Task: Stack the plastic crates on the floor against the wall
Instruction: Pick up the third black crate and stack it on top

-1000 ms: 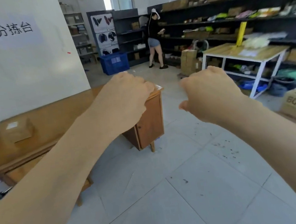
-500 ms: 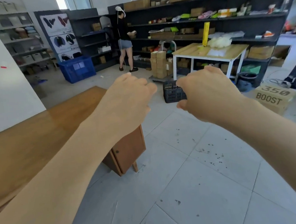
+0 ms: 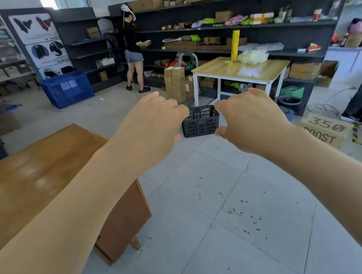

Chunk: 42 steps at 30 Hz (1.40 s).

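- I have both arms stretched out in front of me at about chest height, over the grey tiled floor.
- My left hand is curled loosely with the fingers bent down and the back facing me; it holds nothing.
- My right hand is in the same loose curl, thumb tucked low, also empty.
- The two hands are near each other but apart, and a dark slatted plastic crate shows in the gap between them.
- That crate stands upright on the floor well beyond my hands, just in front of the white-legged desk.
- A larger blue crate sits on the floor at far left, close to the dark shelving.
- A brown wooden desk is beside my left forearm.
- A cardboard box marked "350" lies on the floor at right.
- A person stands at the far shelves.
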{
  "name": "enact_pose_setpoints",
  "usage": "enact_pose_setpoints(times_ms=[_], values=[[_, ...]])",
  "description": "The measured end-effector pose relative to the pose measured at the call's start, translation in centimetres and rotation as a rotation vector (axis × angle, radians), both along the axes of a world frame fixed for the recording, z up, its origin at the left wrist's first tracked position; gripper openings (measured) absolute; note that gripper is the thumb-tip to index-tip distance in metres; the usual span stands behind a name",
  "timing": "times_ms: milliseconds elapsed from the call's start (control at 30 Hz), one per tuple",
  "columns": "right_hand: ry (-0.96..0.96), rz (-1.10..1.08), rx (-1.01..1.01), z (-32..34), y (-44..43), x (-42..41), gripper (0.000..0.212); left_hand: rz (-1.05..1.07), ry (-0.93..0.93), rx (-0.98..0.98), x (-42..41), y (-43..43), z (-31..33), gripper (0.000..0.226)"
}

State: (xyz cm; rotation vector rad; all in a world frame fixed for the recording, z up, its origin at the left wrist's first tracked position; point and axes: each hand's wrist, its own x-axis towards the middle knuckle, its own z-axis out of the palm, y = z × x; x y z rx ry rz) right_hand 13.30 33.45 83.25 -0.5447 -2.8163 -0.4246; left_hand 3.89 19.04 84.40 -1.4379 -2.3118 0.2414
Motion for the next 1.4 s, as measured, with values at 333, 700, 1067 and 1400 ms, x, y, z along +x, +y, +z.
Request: enact_pose_setpoints(times_ms=[333,700,1067,1400], values=[[-0.032,0.018,-0.041,-0.7,14.1,-12.4,0.031,0.035,-0.052,0.052,-12.9,12.9,-0.6,0.043],[-0.014,-0.041,-0.021,-0.3,27.3,-30.0,0.024,-0.06,-0.069,0.07,-31.6,27.5,-0.7,0.04],[-0.065,-0.067,-0.126,-2.3,42.5,-44.1,0.02,-0.116,-0.184,0.065,-45.9,42.8,-3.7,0.037],[-0.109,0.004,-0.167,-3.9,60.8,-56.5,0.034,-0.024,-0.3,0.09,-57.0,59.3,-5.7,0.039]])
